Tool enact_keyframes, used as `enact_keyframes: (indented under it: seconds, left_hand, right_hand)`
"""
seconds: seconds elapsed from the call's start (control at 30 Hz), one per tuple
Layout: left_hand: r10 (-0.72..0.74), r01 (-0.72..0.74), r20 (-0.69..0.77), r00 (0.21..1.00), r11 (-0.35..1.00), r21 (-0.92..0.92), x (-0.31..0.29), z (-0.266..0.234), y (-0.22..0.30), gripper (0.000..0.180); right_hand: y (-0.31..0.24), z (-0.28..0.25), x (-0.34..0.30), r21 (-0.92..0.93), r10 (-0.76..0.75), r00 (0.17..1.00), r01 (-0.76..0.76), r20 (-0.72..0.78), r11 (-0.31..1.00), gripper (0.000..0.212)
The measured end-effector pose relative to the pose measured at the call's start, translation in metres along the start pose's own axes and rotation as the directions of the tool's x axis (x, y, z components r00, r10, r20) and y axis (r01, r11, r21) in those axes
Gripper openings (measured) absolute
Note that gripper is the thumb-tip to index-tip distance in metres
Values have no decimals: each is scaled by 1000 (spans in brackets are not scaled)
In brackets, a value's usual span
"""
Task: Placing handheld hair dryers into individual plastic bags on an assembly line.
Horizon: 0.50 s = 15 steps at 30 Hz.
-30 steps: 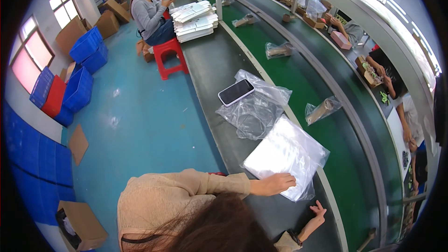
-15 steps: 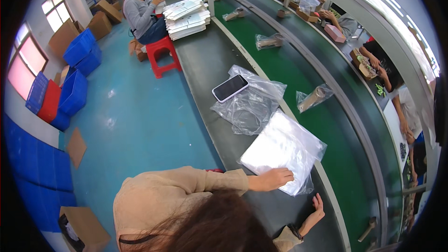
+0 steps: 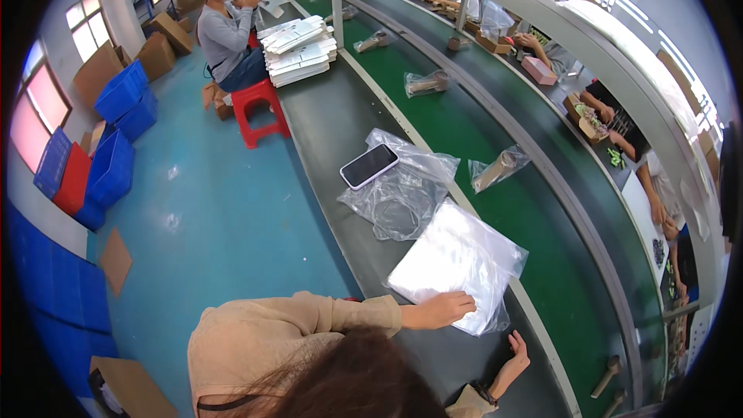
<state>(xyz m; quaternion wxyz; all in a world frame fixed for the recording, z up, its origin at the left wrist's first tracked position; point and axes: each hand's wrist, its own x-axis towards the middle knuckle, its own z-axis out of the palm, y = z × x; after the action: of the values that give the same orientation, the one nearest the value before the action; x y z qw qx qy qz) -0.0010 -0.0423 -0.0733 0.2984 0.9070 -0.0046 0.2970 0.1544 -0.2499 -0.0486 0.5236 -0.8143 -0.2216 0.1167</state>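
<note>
"head view: l hand [image 3: 439, 311]?"
"fingers bent on clear plastic bag pile [image 3: 457, 251]; can't tell if gripping."
"r hand [image 3: 512, 361], w/ dark wristband [image 3: 484, 394]?"
"fingers half open, empty, just beside pile."
"pile pos?"
"on tabletop [image 3: 329, 135], nr phone [image 3: 369, 166] on crumpled clear bag [image 3: 398, 205]."

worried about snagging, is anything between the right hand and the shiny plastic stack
Nothing visible blocks the right hand: only dark worktop shows between it and the shiny plastic stack. The left hand lies over the stack, outside that gap.
</note>
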Motion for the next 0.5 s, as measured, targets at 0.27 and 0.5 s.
enact_keyframes:
  seconds: [0.27, 0.5]
  left_hand:
    - [7, -9, -20, 1000, 995, -97, 1, 5, 8, 26]
    - [-55, 52, -91, 994, 998, -28, -6, -7, -12, 28]
  right_hand:
    - [13, -9, -11, 74, -71, 997, 74, -44, 994, 48]
    - [-4, 8, 8, 142, -104, 994, 99, 33, 985, 41]
